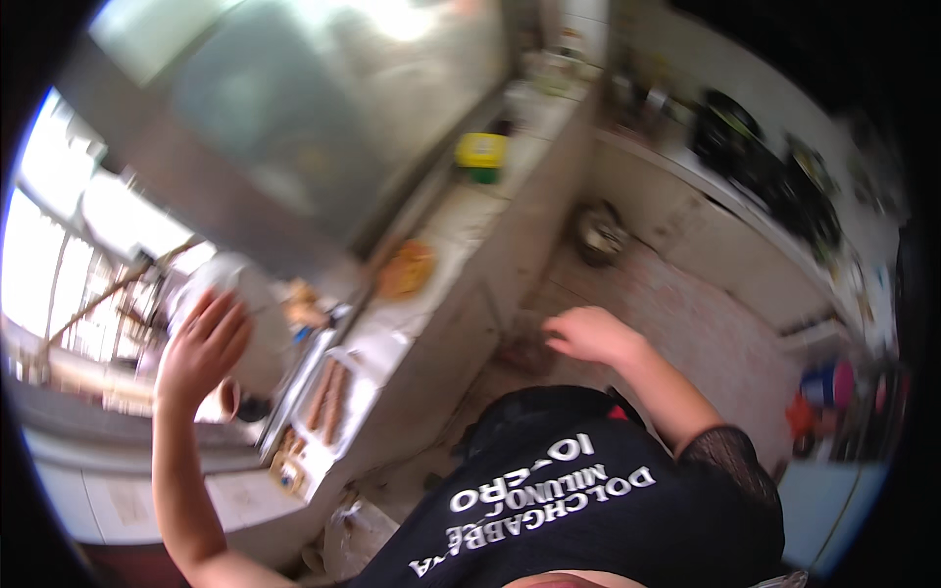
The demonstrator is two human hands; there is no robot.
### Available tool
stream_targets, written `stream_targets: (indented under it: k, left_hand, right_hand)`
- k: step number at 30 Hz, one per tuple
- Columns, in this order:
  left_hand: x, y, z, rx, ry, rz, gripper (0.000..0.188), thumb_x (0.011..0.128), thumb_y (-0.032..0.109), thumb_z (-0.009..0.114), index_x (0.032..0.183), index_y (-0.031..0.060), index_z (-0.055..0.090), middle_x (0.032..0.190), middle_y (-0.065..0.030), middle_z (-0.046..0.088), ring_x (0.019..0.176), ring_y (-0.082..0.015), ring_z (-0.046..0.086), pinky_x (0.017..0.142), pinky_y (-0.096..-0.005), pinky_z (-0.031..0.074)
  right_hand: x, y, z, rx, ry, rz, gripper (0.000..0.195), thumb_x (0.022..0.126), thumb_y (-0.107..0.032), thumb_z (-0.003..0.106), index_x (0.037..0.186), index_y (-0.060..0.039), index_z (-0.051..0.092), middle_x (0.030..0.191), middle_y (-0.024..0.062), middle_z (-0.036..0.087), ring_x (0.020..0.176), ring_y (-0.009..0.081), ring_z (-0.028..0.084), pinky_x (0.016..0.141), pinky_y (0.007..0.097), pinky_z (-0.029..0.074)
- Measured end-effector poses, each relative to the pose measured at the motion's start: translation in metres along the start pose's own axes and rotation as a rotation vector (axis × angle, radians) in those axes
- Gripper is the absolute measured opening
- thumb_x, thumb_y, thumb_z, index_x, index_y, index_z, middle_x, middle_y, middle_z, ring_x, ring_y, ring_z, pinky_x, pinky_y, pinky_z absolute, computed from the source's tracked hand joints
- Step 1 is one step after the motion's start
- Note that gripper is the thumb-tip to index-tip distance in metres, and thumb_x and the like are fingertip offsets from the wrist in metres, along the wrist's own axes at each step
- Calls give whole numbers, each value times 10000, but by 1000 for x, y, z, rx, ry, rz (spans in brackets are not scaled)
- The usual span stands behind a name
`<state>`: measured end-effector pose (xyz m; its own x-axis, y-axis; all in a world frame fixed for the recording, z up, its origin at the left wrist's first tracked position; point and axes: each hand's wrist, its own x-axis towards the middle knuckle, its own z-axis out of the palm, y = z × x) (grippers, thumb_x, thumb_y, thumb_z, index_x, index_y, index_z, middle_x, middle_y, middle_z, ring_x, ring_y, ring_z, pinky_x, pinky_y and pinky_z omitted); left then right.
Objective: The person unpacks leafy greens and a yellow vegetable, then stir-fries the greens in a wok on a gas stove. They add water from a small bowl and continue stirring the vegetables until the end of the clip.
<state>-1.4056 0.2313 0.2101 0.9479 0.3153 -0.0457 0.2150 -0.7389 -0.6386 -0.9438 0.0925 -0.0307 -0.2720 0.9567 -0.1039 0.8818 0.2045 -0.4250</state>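
My left hand (202,345) is raised at the left, fingers extended and close together, in front of a whitish rounded thing (261,323) at the window. Whether it touches that thing cannot be told. Nothing shows in its grasp. My right hand (592,334) hangs over the floor, just beyond my black shirt, its fingers loosely bent and no object visible in it. Near my left hand, a white tray (360,382) with long brown pieces (327,397) lies on the tiled ledge (448,220). An orange-yellow round item (408,270) rests farther along it.
A yellow and green container (481,156) stands on the ledge beside a large blurred pane (309,110). A metal pot or bowl (603,231) is on the floor near the corner. At the right are a counter with a black stove (764,169) and a blue and pink container (827,384).
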Motion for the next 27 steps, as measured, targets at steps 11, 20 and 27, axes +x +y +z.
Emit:
stream_targets:
  k: [11,20,27]
  left_hand:
    - [291,190,-124,-760,110,-387,442,674,-139,427,1060,-26,612,1103,-192,622,1072,-356,576,963,-375,430]
    - [569,382,-16,-1614,-366,-519,195,765,26,628,959,1,638,811,-83,657,684,-185,595,573,-329,472]
    - [763,653,-76,-2372,-970,-360,564,798,-41,490,1346,-3,365,1295,-191,457,1141,-364,513,890,-519,500]
  right_hand:
    - [-245,157,25,331,243,268,408,839,-253,598,1203,-78,538,991,159,641,914,348,617,757,448,507]
    - [-429,236,45,652,770,707,565,862,-361,617,1332,-99,444,1084,167,597,913,310,612,801,413,489]
    - [-546,309,53,1024,1064,1074,738,838,-485,629,1356,-31,364,931,222,656,878,359,637,747,411,492]
